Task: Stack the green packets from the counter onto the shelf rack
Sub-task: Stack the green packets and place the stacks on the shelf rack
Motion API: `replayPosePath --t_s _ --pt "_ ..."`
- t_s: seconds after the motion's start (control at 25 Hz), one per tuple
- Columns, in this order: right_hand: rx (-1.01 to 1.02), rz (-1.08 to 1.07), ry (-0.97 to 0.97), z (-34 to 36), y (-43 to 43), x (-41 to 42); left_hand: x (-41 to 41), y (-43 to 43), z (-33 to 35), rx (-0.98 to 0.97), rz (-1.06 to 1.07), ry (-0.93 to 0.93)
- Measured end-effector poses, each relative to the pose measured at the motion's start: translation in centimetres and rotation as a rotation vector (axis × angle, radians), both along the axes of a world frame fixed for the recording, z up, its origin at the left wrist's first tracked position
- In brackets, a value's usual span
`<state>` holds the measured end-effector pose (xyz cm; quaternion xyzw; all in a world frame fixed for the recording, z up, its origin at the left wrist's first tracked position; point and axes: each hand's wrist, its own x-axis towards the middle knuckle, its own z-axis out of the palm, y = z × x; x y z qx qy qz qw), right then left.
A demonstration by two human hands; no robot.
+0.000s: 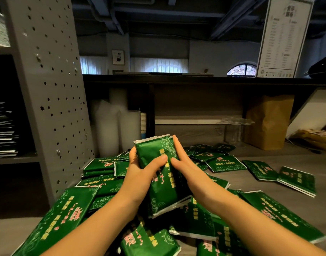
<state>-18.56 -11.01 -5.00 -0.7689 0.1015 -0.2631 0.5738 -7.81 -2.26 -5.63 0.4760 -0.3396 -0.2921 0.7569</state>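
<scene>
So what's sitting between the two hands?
Head view: a stack of green packets. The left hand grips its left edge and the right hand grips its right edge, with both thumbs on the front face.

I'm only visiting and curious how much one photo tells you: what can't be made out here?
Head view:
Count of packets in the held bundle: the left hand and right hand cover its edges.
Print on the white sign: too small.
Contents of the shelf rack: cut off by the left edge, dark inside.
The black object: cut off by the right edge.
</scene>
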Motion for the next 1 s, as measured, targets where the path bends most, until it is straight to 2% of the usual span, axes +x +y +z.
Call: replayPosePath --t_s 0.08,0.12,0.32,0.56,0.84,1.0 --pt "0.005 0.029 -0.018 -0.2 0.1 -0.2 0.0 0.4 0.6 -0.009 -0.017 0.011" --pt "-0.055 0.035 -0.020 -0.1 0.4 -0.4 0.1 0.6 1.0 -0.018 -0.027 -0.002" --pt "-0.135 -0.023 -0.033 2.7 -0.2 -1.4 0.0 1.9 3.5 -0.010 -0.102 -0.149" --pt "-0.085 0.020 0.017 4.4 1.6 -1.7 0.2 4.3 3.8 0.017 -0.118 -0.239" --pt "-0.072 0.019 -0.095 2.0 7.4 -2.9 -1.0 11.2 2.4 0.060 -0.041 -0.453" --pt "-0.068 0.018 -0.097 0.4 10.3 -2.4 -1.2 14.5 1.2 0.096 -0.011 -0.376"
